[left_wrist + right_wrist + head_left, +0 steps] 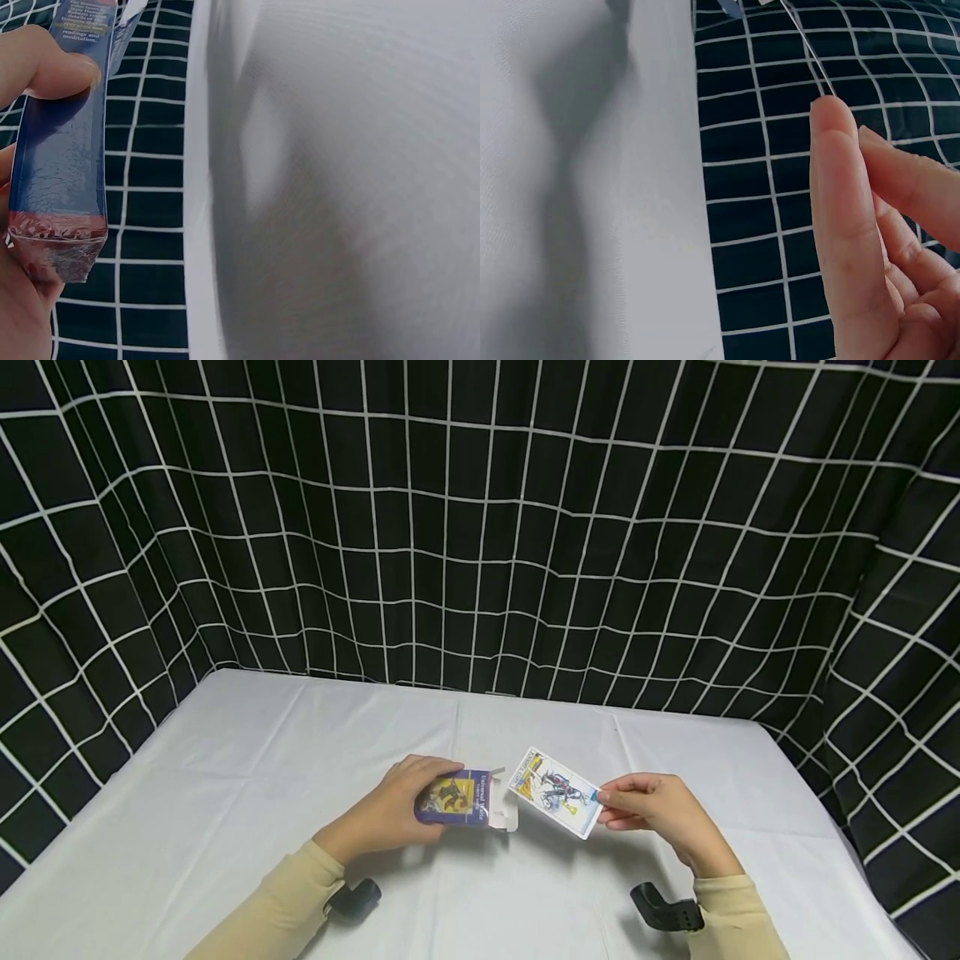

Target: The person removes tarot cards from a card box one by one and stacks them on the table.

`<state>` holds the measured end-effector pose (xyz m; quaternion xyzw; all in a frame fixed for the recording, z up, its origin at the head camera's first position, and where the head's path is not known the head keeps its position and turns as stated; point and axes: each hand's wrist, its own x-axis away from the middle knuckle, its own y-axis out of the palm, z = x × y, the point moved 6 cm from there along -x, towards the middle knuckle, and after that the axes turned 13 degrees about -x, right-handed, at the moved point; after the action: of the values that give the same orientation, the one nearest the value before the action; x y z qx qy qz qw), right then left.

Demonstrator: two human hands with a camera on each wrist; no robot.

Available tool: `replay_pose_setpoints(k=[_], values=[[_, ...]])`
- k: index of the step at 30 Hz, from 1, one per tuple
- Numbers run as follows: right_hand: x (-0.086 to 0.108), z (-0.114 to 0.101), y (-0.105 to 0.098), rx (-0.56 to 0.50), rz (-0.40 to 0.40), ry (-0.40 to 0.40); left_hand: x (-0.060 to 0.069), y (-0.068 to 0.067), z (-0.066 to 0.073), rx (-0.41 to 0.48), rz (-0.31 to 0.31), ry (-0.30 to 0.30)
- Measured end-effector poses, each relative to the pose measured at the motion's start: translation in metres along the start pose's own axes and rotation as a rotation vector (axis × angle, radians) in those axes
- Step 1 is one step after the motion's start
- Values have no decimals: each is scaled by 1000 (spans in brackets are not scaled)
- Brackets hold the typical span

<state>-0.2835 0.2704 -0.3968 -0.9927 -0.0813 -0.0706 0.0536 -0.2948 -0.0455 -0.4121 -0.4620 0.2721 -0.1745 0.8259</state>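
Black cloth with a white grid (427, 522) hangs behind a white-covered tabletop (240, 760). From the head view, the left hand (393, 806) grips a blue card box (454, 797) round its left end, thumb along the near side, while the right hand (660, 814) pinches an illustrated card (553, 792) by its right-hand end; the card's left corner sits just beside the box's unfolded flap (506, 807), and whether the two touch I cannot tell. The card should be very light, springy and smooth enough to slip, so a pinch at the short edge seems right, though a hard squeeze could crease it. From the left wrist view, the thumb presses on the narrow blue side of the box, whose end carries crinkled clear wrap (64, 255); thin cardboard like this probably crushes easily, so a grip across the sides, away from the flap, looks best. From the right wrist view, the card appears edge-on as a thin line rising from the fingertips, suggesting it would bend readily; the remaining fingers curl loosely below.
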Motion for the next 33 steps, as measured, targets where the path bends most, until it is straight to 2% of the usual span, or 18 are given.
replay_pose_setpoints(k=[7,19,26,33], values=[[-4,4,-5,-99,30,22,-1,0,-2,0,-4,-2],[-9,13,1,-298,9,40,-1,-2,-1,-17,5,16],[-13,24,4,-377,43,67,-1,-1,0,-11,-9,6],[-18,38,8,-542,56,117,0,1,1,-10,-19,2]])
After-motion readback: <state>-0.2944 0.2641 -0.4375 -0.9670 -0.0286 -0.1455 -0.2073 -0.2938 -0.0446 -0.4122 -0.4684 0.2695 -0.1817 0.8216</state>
